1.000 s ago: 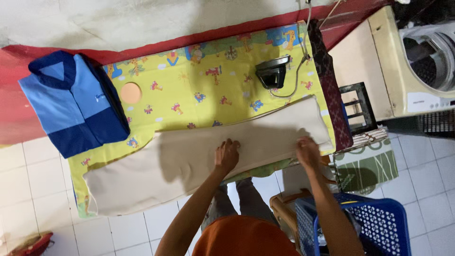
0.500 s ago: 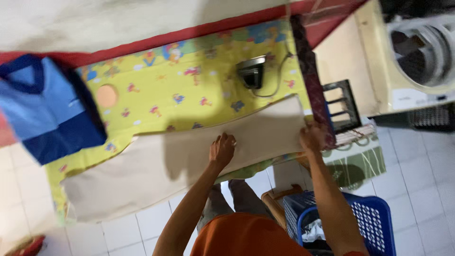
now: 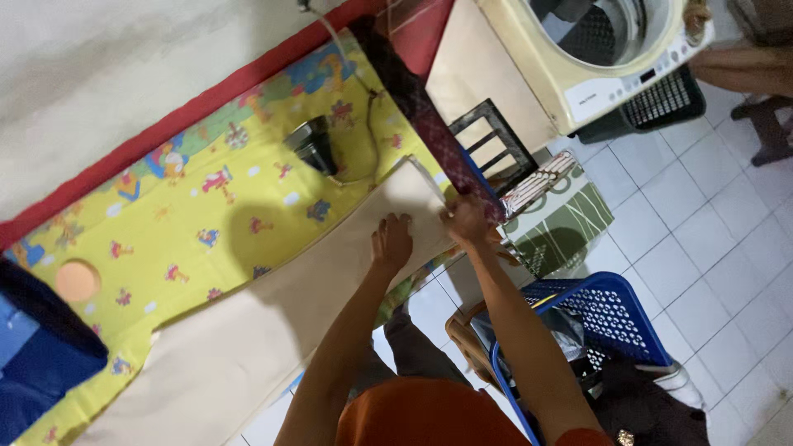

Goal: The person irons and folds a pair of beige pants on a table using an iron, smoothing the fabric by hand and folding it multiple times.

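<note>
You were smoothing beige cloth point(image 3: 273, 322) on yellow mat point(image 3: 198, 215): left hand point(image 3: 391, 241) flat, spread; right hand point(image 3: 467, 221) pinching its end. Next likely called for fold or iron point(image 3: 312, 145).

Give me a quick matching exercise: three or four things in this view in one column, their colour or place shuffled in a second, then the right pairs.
Things:
1. cloth
2. iron
3. basket
4. washing machine

Descriptions:
A. blue, on the tiled floor
B. cream, lid open, top right
C. beige, under the left hand and right hand
D. dark, on the yellow mat

Pairs: 1-C, 2-D, 3-A, 4-B
</note>
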